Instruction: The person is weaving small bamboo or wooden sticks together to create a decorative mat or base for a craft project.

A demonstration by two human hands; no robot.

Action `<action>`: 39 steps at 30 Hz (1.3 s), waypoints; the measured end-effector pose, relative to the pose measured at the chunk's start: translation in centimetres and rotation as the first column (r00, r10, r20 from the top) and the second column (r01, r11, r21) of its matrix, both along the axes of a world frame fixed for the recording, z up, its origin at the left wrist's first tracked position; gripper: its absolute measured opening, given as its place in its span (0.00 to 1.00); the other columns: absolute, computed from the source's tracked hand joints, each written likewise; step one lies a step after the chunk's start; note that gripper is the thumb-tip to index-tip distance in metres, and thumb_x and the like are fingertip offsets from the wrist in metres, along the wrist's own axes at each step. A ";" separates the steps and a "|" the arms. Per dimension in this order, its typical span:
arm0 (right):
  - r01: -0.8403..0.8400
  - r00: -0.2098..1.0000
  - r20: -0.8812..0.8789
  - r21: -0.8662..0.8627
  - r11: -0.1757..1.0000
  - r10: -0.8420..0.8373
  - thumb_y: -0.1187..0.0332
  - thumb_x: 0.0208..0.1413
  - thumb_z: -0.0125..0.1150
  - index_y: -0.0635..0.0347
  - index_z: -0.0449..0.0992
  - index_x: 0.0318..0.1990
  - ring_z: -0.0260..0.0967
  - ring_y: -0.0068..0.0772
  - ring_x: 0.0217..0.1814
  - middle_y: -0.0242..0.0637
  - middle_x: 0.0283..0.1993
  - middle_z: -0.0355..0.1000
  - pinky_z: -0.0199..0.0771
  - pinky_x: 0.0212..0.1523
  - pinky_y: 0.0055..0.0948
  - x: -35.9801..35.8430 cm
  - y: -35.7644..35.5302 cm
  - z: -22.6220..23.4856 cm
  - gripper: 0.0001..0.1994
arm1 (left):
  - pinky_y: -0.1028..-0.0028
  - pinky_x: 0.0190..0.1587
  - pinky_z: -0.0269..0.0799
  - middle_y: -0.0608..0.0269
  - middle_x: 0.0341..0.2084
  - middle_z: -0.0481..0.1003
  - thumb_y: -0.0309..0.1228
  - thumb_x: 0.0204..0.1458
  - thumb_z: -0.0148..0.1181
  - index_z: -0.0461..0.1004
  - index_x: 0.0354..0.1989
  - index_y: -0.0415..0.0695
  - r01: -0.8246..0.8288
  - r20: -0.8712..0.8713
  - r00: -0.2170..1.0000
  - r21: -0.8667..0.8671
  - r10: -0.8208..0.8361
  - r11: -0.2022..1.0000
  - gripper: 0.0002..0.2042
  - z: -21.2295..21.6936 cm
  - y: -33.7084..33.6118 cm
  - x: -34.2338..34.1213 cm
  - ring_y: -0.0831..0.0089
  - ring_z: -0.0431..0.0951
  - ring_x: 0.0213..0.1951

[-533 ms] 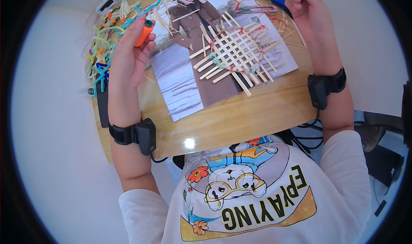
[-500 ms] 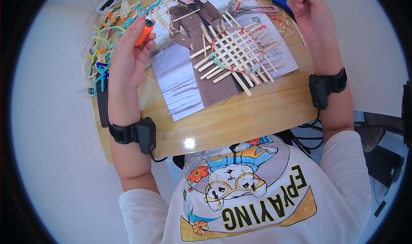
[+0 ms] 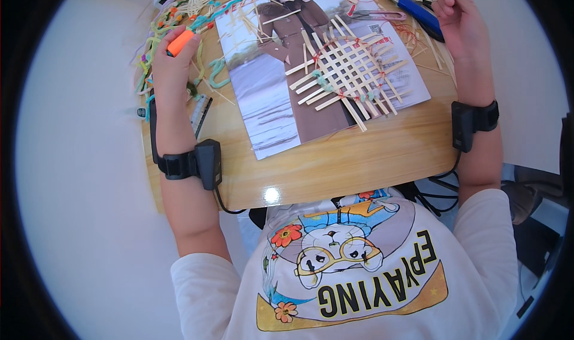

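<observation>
in the upper left of the frame the left hand [image 3: 170, 65] has its fingers curled tight round a small orange plastic cylinder [image 3: 180, 42], beside a heap of coloured pipe cleaners and thin sticks [image 3: 173, 17]. at upper centre a woven lattice of pale wooden strips [image 3: 350, 71] lies on a glossy magazine page [image 3: 269, 113]. at upper right the right hand [image 3: 460, 17] is loosely curled beside a blue-handled tool [image 3: 418, 11], perhaps touching it.

Light wooden table [image 3: 335, 161], rounded front edge, glossy with 1 glare spot. Directly on it: open magazine page [image 3: 269, 101] across the centre, heap of coloured strips and cords [image 3: 197, 17] at far left, loose pale strips [image 3: 430, 53] at far right, blue-handled cutter [image 3: 418, 11] near the far edge.
</observation>
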State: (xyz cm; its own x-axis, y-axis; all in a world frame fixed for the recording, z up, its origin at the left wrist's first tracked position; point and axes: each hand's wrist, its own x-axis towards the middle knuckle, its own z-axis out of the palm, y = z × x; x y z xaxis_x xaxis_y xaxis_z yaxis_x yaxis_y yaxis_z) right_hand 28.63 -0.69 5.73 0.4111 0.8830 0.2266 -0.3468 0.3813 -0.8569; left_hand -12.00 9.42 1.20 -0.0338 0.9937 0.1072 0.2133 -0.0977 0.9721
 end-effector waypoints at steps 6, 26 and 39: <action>0.024 1.000 0.019 0.032 0.999 -0.025 0.65 0.64 0.48 0.60 0.67 0.44 0.55 0.16 0.19 0.25 0.20 0.61 0.58 0.22 0.16 -0.4 0.0 -0.3 0.09 | 0.73 0.45 0.70 0.56 0.42 0.75 0.29 0.44 0.66 0.74 0.47 0.44 0.007 -0.585 0.808 0.132 0.072 0.991 0.19 0.4 -0.8 0.2 0.70 0.76 0.41; -0.031 0.999 0.018 -0.001 1.000 0.031 0.65 0.65 0.47 0.60 0.67 0.44 0.56 0.15 0.19 0.24 0.20 0.61 0.59 0.21 0.14 -0.4 0.0 -0.4 0.09 | 0.72 0.41 0.71 0.58 0.41 0.76 0.30 0.47 0.63 0.67 0.56 0.47 0.133 -0.739 0.662 0.284 0.128 0.950 0.25 -1.7 -0.3 -0.4 0.72 0.76 0.34; 0.006 1.000 0.001 0.035 0.999 -0.006 0.65 0.65 0.47 0.60 0.66 0.44 0.56 0.15 0.19 0.24 0.20 0.61 0.59 0.20 0.14 -0.9 -0.2 0.0 0.08 | 0.73 0.37 0.70 0.61 0.35 0.72 0.35 0.49 0.63 0.76 0.48 0.49 0.089 -0.732 0.665 0.272 0.146 0.958 0.17 0.2 -1.4 0.7 0.73 0.72 0.31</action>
State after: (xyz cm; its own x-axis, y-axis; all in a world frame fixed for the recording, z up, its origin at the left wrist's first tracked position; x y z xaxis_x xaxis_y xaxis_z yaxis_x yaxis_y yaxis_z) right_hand 27.76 -0.89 5.73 0.4163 0.8720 0.2575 -0.3434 0.4131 -0.8435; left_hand -11.30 8.06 1.38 0.1454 0.9209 0.3617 0.8539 -0.3015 0.4242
